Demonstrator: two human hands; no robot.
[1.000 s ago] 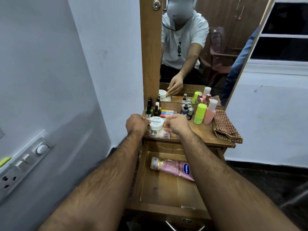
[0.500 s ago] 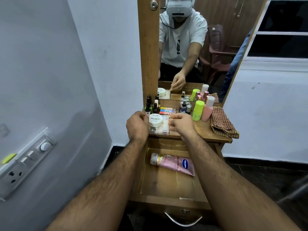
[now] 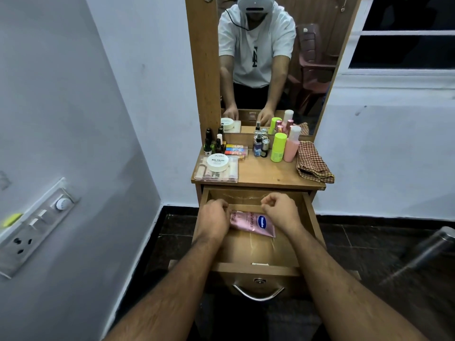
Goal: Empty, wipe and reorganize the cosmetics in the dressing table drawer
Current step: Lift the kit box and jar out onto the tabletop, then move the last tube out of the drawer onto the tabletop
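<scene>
While both forearms reach down into the open drawer (image 3: 256, 252) of a wooden dressing table, the left hand (image 3: 213, 221) lies over the cap end of a pink Vaseline lotion tube (image 3: 253, 222), its fingers curled down around that end, though whether this grip actually closes on the tube cannot be told. The right hand (image 3: 280, 212) hovers just beside the tube's other side, fingers curled loosely inward with nothing visibly held. The tube lies flat and slanted on the drawer floor, toward the back; it is the only item seen inside. A curved metal handle (image 3: 258, 292) hangs on the drawer front, nearest the viewer.

Above the drawer, on the wooden surface (image 3: 266, 173), a clear plastic box (image 3: 216, 172) of small cosmetics sits at the left front corner, with a round white nail polish remover tub (image 3: 218, 162) resting on its lid. Behind it stand several dark nail polish bottles (image 3: 212, 143) and a row of colourful lip balm sticks (image 3: 235, 150). At centre back are small spray bottles (image 3: 259, 146), then a lime green bottle (image 3: 278, 147) touching a pink bottle with a white cap (image 3: 291, 146). A folded checked cloth (image 3: 312, 162) lies at the right edge.

A mirror (image 3: 270, 70) behind the surface reflects a person in a white T-shirt wearing a headset. On the left wall is an electrical switchboard (image 3: 37, 225).
</scene>
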